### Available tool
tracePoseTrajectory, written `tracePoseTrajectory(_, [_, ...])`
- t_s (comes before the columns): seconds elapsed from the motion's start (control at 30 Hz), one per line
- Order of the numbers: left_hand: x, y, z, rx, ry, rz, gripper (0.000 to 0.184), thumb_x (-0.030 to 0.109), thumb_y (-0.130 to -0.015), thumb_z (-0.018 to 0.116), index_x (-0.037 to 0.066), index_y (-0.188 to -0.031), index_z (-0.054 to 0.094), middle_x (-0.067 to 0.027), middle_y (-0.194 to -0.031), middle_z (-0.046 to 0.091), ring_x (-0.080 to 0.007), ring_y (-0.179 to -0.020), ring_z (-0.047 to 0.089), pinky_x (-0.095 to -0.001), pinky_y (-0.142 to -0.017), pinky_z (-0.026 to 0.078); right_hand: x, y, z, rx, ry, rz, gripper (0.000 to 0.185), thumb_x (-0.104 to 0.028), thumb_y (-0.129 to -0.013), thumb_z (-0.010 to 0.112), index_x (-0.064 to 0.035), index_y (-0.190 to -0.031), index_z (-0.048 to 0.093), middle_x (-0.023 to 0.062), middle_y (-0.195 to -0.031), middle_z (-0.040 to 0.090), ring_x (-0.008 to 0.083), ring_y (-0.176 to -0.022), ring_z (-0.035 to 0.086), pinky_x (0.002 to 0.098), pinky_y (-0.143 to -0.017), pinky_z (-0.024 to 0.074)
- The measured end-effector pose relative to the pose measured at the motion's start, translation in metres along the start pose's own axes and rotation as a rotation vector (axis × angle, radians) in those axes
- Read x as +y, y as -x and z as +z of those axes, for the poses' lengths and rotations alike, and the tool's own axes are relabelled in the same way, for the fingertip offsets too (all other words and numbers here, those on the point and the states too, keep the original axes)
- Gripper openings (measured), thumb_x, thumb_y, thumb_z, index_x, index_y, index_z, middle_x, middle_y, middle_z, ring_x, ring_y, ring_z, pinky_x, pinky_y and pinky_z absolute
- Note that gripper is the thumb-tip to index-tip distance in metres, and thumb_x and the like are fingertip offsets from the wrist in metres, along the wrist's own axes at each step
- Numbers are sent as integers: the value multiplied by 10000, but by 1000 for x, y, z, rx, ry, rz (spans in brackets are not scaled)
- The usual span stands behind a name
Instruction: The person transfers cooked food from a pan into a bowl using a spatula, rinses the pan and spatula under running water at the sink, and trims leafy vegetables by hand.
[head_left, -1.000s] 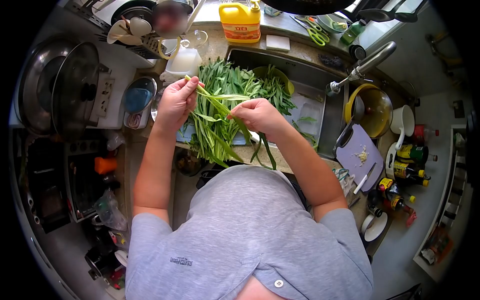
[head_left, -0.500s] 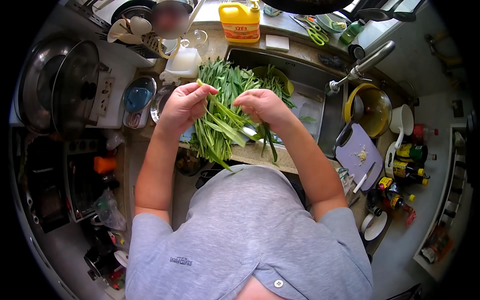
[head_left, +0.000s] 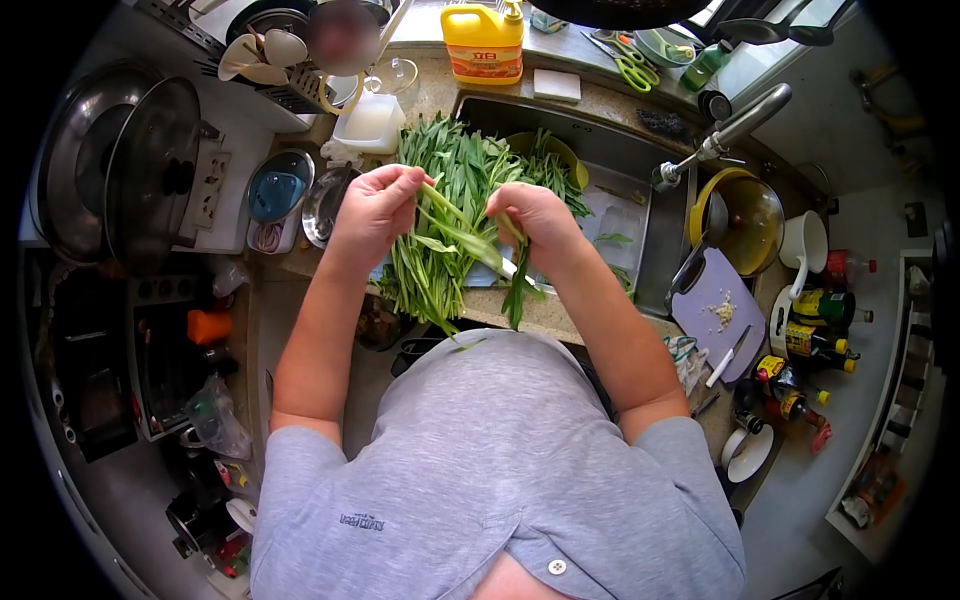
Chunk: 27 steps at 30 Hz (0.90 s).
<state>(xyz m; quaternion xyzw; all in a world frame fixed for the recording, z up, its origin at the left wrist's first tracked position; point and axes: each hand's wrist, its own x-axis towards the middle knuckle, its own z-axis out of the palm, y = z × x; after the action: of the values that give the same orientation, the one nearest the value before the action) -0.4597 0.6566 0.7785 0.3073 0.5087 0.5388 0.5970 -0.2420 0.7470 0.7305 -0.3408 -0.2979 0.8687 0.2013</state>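
My left hand (head_left: 380,208) pinches the end of a pale green stalk (head_left: 460,232) of leafy greens, which slants down to the right and is partly blurred. My right hand (head_left: 540,225) is closed on leafy greens (head_left: 516,292) that hang below its fingers. Under both hands lies a large heap of long-leaved greens (head_left: 435,270), its stems toward my body, resembling water spinach. Behind my right hand, more greens (head_left: 556,170) sit in a yellow-green bowl (head_left: 577,172) at the sink.
The metal sink (head_left: 665,235) and its faucet (head_left: 735,125) lie to the right. Beyond them are a purple cutting board (head_left: 708,290) with chopped bits and a knife (head_left: 728,356), and several bottles (head_left: 825,303). A yellow jug (head_left: 484,45) and a white container (head_left: 370,125) stand behind the heap.
My right hand has shifted slightly right, away from my left. The greens hanging from it have swung left. The stem tip that stuck out above my left fingers no longer shows.
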Motion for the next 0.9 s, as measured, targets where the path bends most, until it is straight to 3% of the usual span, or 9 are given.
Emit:
tracePoseTrajectory(0.07, [5,2,2,26,59,18,211,208,-983,632,5,-951,680,98,-584,406,-11,-467,291,-202,-431,200,-1,0,0,61,-57,-2,98,-102,-836,589,-49,-760,619,-17,-580,461,76,-457,353,253,-428,271])
tracePoseTrajectory(0.13, [7,3,10,-23,91,-88,218,211,-989,623,5,-944,677,95,-573,408,-14,-454,296,-204,-425,209,-2,0,6,-75,-196,75,111,-126,-857,568,-43,-799,612,0,-645,513,74,-515,405,240,-453,311])
tracePoseTrajectory(0.33, [-17,-7,20,-52,128,-145,144,166,-926,709,27,-904,683,72,-598,512,0,-464,380,-190,-412,248,-2,0,23,-121,-87,90,234,-186,-913,546,17,-933,661,68,-794,653,97,-587,528,211,-544,426])
tracePoseTrajectory(0.43, [-25,-9,24,49,1,-61,156,178,-908,733,31,-874,693,47,-636,582,4,-473,395,-190,-419,265,-2,0,15,-209,132,43,224,-193,-916,548,-2,-889,661,23,-744,609,65,-542,455,203,-506,364])
tracePoseTrajectory(0.57, [-31,-7,33,37,-96,20,146,174,-899,743,37,-865,706,24,-681,629,-5,-496,419,-187,-439,279,-1,2,14,-206,125,53,204,-198,-900,569,-21,-835,646,5,-717,582,55,-537,421,209,-486,311])
tracePoseTrajectory(0.67, [-40,-1,43,101,-162,163,156,181,-920,719,30,-889,695,39,-685,605,-9,-528,428,-200,-452,289,4,-2,17,-29,154,32,182,-200,-866,591,-42,-778,619,-12,-651,524,66,-521,395,227,-485,289])
tracePoseTrajectory(0.77, [-40,-2,31,226,280,239,149,178,-968,643,34,-930,649,70,-628,488,-24,-507,378,-216,-438,277,15,-29,-1,151,-45,-15,136,-178,-834,567,-80,-739,568,-39,-578,409,101,-488,349,266,-483,295])
tracePoseTrajectory(0.8, [-23,4,26,308,389,222,154,168,-993,578,69,-881,614,63,-612,429,-46,-489,344,-222,-432,254,13,-34,-24,32,-273,99,125,-176,-832,562,-81,-754,541,-28,-585,415,109,-483,347,275,-466,306])
tracePoseTrajectory(0.9, [9,37,-16,180,642,150,287,224,-1008,402,138,-733,403,17,-576,329,-92,-493,269,-251,-430,231,-12,-37,-59,115,-225,-56,156,-186,-862,561,-67,-768,527,0,-585,422,125,-487,414,284,-448,368])
